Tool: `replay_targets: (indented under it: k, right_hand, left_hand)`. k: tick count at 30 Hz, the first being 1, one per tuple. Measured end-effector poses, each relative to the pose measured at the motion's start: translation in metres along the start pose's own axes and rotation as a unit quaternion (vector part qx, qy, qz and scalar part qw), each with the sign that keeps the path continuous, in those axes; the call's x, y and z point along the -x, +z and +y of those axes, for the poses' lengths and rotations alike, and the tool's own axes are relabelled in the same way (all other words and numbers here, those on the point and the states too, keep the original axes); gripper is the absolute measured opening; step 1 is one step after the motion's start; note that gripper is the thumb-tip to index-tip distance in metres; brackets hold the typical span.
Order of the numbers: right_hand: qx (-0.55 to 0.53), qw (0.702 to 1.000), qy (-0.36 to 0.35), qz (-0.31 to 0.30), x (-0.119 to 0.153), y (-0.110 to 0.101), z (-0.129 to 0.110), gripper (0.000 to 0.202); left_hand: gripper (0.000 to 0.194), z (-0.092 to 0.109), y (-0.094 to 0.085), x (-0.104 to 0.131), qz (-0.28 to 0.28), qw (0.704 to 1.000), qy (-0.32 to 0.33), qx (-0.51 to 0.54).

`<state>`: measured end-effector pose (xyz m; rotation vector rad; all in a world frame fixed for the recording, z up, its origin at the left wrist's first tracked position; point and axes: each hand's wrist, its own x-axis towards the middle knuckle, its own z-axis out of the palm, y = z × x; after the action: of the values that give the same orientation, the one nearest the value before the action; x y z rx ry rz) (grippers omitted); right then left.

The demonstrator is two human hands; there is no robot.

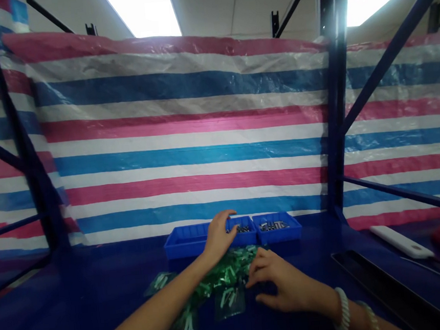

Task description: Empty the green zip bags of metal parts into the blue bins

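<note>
Green-tinted plastic packets [218, 283] lie heaped within easy reach as your left hand [219, 235] hovers, fingers loosely spread and empty, over the blue trays [188, 242]; your right hand [282, 282] presses open-fingered onto the pile, steadying it.

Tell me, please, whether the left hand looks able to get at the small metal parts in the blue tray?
Probably yes: the left hand already hangs over the blue tray, fingers near the metal parts, with nothing between them.
</note>
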<state>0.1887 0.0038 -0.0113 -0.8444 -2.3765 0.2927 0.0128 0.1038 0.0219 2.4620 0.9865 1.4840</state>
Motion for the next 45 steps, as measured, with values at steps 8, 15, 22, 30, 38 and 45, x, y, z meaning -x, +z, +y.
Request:
replay_targets:
  k: [8, 15, 22, 30, 38, 45]
  right_hand:
    - [0.036, 0.997, -0.022, -0.057, 0.002, -0.003, 0.005, 0.017]
    - [-0.087, 0.993, 0.04, 0.063, -0.004, -0.005, -0.002, 0.02]
    - [-0.137, 0.978, 0.021, 0.154, -0.006, -0.001, -0.009, 0.014]
    - [-0.064, 0.983, -0.029, 0.172, -0.004, -0.008, -0.014, 0.011]
    - [0.002, 0.977, -0.047, 0.207, -0.001, -0.007, -0.014, 0.005]
    - [-0.13, 0.966, 0.083, 0.207, -0.003, 0.002, -0.015, 0.014]
  left_hand:
    - [0.036, 0.033, -0.014, 0.055, -0.061, 0.997, 0.055, 0.013]
    - [0.02, 0.064, -0.018, 0.078, -0.066, 0.994, -0.018, 0.082]
    - [0.013, 0.061, -0.013, 0.077, -0.075, 0.918, -0.231, 0.312]
    - [0.034, 0.063, -0.011, 0.08, -0.035, 0.768, -0.375, 0.518]
    - [0.008, 0.064, -0.01, 0.084, -0.026, 0.789, -0.362, 0.496]
    - [0.017, 0.074, -0.014, 0.081, -0.029, 0.88, -0.292, 0.373]
